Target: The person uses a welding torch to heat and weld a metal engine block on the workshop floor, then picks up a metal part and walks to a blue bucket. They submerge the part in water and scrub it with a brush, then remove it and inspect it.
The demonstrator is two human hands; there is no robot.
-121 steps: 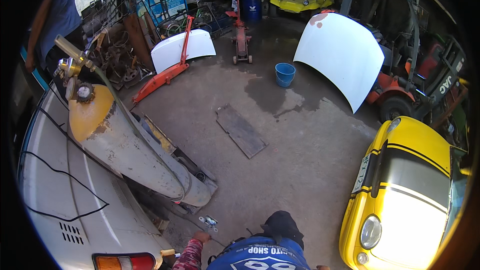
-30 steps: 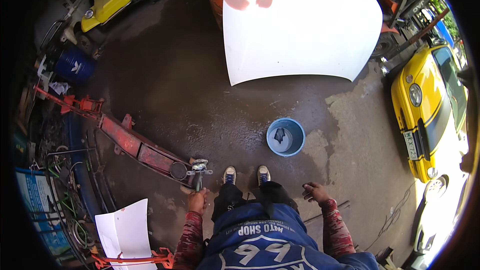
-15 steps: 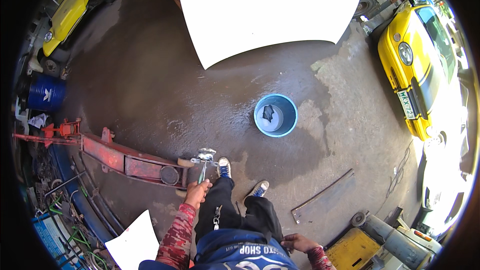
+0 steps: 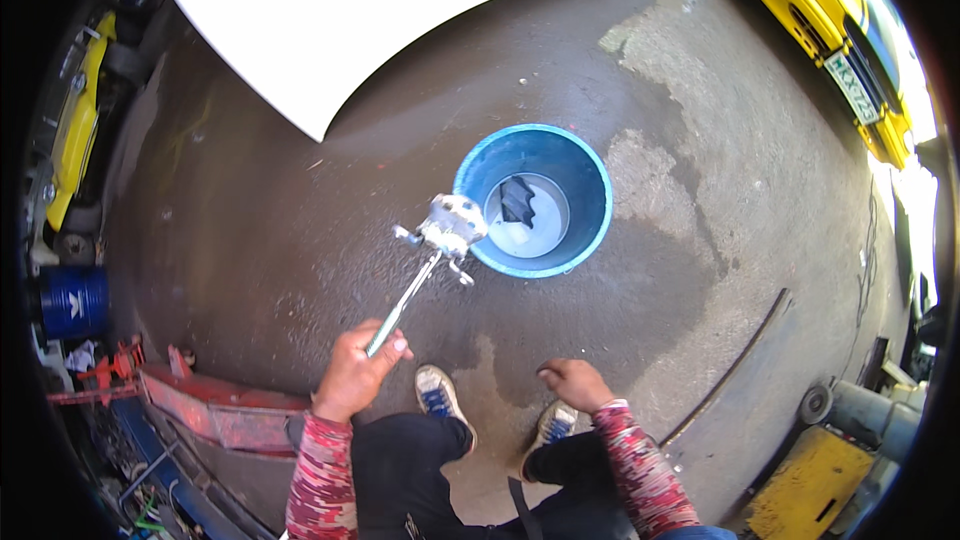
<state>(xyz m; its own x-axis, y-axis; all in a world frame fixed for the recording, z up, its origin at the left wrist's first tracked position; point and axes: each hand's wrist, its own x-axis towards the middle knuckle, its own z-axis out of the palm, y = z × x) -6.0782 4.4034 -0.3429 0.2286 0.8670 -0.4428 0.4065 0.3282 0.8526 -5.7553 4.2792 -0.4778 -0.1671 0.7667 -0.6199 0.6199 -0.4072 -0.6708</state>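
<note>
My left hand [image 4: 357, 367] is closed round the pale green handle [image 4: 386, 330] of a thin rod. At the rod's far end sits a lumpy, whitish-silver piece [image 4: 450, 227] with small arms sticking out; its exact kind is unclear. This piece overlaps the left rim of a round blue bucket [image 4: 590, 155], and whether they touch I cannot tell. Inside the bucket lies a dark cloth-like thing [image 4: 516, 202] in pale liquid. To the right, my right hand [image 4: 575, 385] hangs above my shoe with fingers curled and nothing visible in them.
A large white curved panel [image 4: 330, 20] spans the far side. The red floor jack [image 4: 225, 410] lies to the left, with a blue drum [image 4: 75, 300] beyond it. A yellow car [image 4: 790, 10] stands far right. At near right are a yellow-topped machine [image 4: 810, 485] and a narrow flat plate [image 4: 735, 360].
My left hand has carried the rod and silver piece forward, away from the jack, to the bucket. My right hand has come up from my clothing. The view has shifted closer to the bucket.
</note>
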